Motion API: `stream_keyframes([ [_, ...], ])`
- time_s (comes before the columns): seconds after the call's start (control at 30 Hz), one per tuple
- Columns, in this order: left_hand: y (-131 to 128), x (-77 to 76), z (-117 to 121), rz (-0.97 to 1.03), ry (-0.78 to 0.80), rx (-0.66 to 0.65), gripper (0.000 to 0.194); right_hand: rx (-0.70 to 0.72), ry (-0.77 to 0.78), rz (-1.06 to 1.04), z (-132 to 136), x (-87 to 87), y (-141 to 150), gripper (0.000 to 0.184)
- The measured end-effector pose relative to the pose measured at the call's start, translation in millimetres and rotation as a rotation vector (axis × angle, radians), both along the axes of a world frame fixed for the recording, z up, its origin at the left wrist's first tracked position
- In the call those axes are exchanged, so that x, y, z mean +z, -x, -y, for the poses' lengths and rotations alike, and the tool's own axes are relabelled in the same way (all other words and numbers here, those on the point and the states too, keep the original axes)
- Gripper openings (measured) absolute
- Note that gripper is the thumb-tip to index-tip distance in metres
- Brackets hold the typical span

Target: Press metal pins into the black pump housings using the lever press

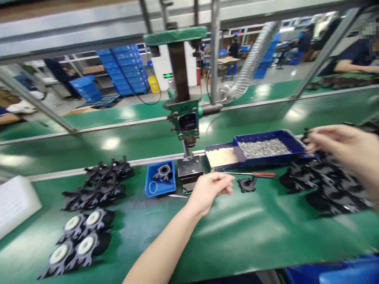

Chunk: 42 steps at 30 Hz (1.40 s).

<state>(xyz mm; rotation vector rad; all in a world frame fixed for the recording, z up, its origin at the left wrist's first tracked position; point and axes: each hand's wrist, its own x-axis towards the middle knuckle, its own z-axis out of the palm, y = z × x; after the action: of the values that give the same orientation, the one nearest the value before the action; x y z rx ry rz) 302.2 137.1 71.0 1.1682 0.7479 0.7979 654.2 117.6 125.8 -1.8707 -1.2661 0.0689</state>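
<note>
My left hand (209,191) is over the middle of the green bench, its fingers curled together; anything inside them is hidden. Just right of its fingertips lies a single round black plastic part (247,184) with a short post. Behind that part rests a screwdriver (264,174) with a red and black handle. Over at the right, my right hand (340,144) is blurred, thumb and fingers pinched at a black plastic part (306,135) at the back of a group of similar black parts (334,181).
A press (186,118) stands over a black metal block (190,167). Beside it are a blue tray (149,183), a box of pale small pieces (223,157) and a blue bin of metal screws (263,148). Black parts with white rings (85,244) sit left, near a white block (17,203).
</note>
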Motion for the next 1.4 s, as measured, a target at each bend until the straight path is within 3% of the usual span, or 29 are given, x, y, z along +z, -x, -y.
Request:
stream_keyframes([
  [0.1, 19, -15.1, 27, 0.241, 0.404, 0.023, 0.029, 0.398, 0.144, -0.348, 34, -13.5, 62, 0.038],
  [0.17, 25, -22.1, 38, 0.297, 0.539, 0.025, 0.028, 0.633, 0.247, -0.521, 52, -32.2, 110, 0.028],
  [0.23, 27, -25.8, 45, 0.330, 0.618, 0.019, 0.025, 0.762, 0.271, -0.650, 65, -51.4, 151, 0.023],
  [0.37, 33, -29.1, 52, 0.354, 0.670, 0.041, 0.028, 0.809, 0.248, -0.832, 75, -75.2, 194, 0.021],
  [0.53, 42, -35.3, 57, 0.334, 0.676, 0.062, 0.028, 0.776, 0.136, -1.025, 78, -79.4, 211, 0.022],
  [0.77, 46, -37.4, 62, 0.335, 0.695, 0.071, 0.017, 0.668, 0.045, -0.977, 86, -81.5, 229, 0.023],
  [0.97, 46, -39.0, 65, 0.357, 0.716, 0.171, 0.015, 0.619, -0.165, -0.502, 90, -84.4, 240, 0.010],
  [1.4, 42, -38.8, 68, 0.383, 0.695, 0.199, 0.010, 0.609, -0.411, 0.064, 94, -92.8, 245, 0.009],
])
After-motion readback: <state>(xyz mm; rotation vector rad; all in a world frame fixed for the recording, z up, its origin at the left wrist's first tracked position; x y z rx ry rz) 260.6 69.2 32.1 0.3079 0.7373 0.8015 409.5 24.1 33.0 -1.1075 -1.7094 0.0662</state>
